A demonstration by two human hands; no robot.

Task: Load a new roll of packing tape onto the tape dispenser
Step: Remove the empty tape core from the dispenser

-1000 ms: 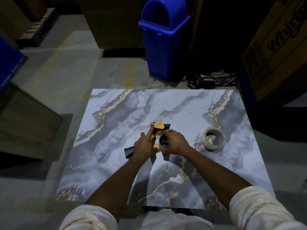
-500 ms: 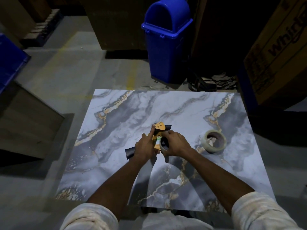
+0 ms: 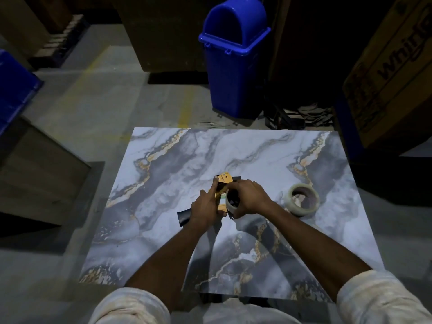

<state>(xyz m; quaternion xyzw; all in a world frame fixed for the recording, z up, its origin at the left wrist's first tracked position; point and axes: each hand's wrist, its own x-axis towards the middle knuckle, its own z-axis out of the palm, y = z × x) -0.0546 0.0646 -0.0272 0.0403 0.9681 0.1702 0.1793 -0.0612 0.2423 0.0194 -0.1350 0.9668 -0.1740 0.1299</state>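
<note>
Nearest the camera, two pale sleeves (image 3: 131, 307) framed the forearms that reached out over the marble-patterned table (image 3: 163, 230) to the tape dispenser (image 3: 225, 179), which was held just above the tabletop near its middle. Over the last second almost nothing had shifted. The left hand (image 3: 205, 208) kept its fingers curled round the dispenser's black handle, with the forefinger laid up along the yellow side plate. The right hand (image 3: 250, 197) stayed wrapped round a pale ring (image 3: 227, 203) at the dispenser's hub. Only the view had drifted a little. Whether that ring was a spent core or a thin roll could not be told in the dim light, nor whether it sat fully on the hub. Well to the right of the dispenser, the packing tape roll (image 3: 304, 210) lay flat on the table where it had lain throughout, untouched. That suggested the hub was still being worked and the loading itself was likely not yet finished. Beyond the dispenser, on the floor past the table's far edge, stood a blue swing-lid bin (image 3: 233, 66). Farther off to the dispenser's right was a printed cardboard box (image 3: 392, 78).
</note>
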